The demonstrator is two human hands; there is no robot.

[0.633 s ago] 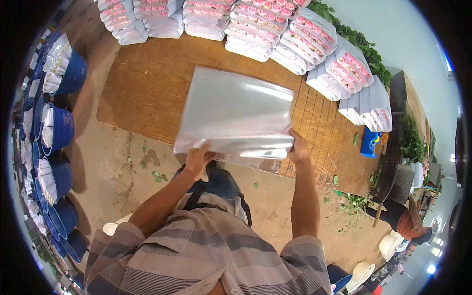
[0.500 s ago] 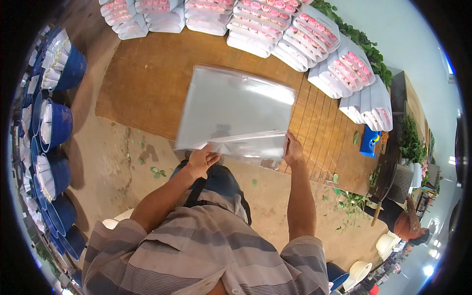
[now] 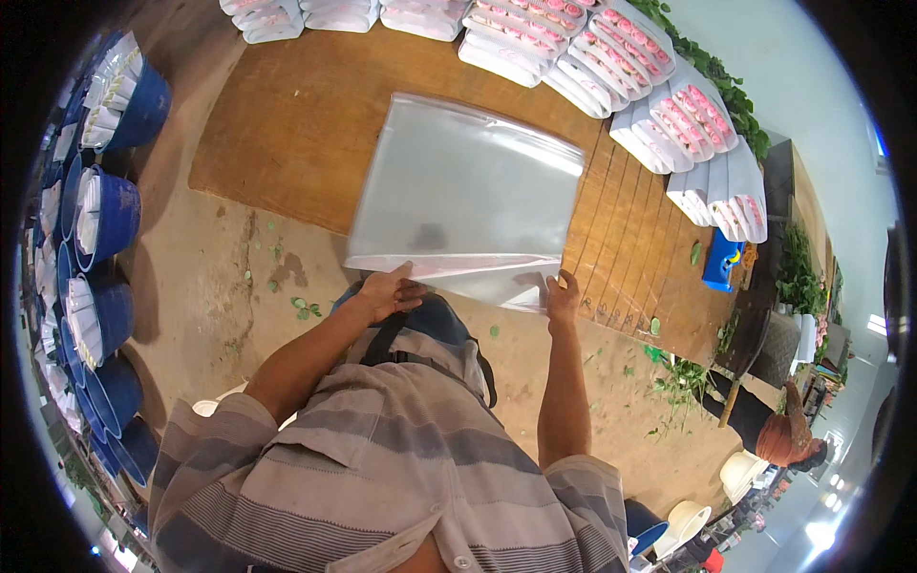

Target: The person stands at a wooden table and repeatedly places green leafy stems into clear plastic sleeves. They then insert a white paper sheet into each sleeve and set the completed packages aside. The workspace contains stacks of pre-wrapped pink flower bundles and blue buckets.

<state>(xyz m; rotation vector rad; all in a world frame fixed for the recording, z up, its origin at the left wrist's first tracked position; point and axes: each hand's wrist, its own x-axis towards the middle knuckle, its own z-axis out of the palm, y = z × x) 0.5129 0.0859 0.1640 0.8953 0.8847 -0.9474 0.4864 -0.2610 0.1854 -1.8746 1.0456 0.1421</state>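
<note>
A flat stack of clear plastic sheets lies on the wooden table, its near edge hanging past the table's front. My left hand is closed at the near left part of that edge, thumb on top and fingers curled beneath. At the near right corner, my right hand pinches the edge of a sheet between thumb and forefinger. Between the hands the loose plastic edge sags toward me and stands a little apart from the stack. How many layers each hand holds is hard to make out.
Paper-wrapped bunches of pink roses line the far edge of the wooden table. A blue tape dispenser sits at the right end. Blue buckets with wrapped bundles stand left. Another person is at the far right.
My right hand has drawn the near right corner of the plastic toward me. The loose edge now hangs lower and wider from the stack. My left hand keeps its place on the edge.
</note>
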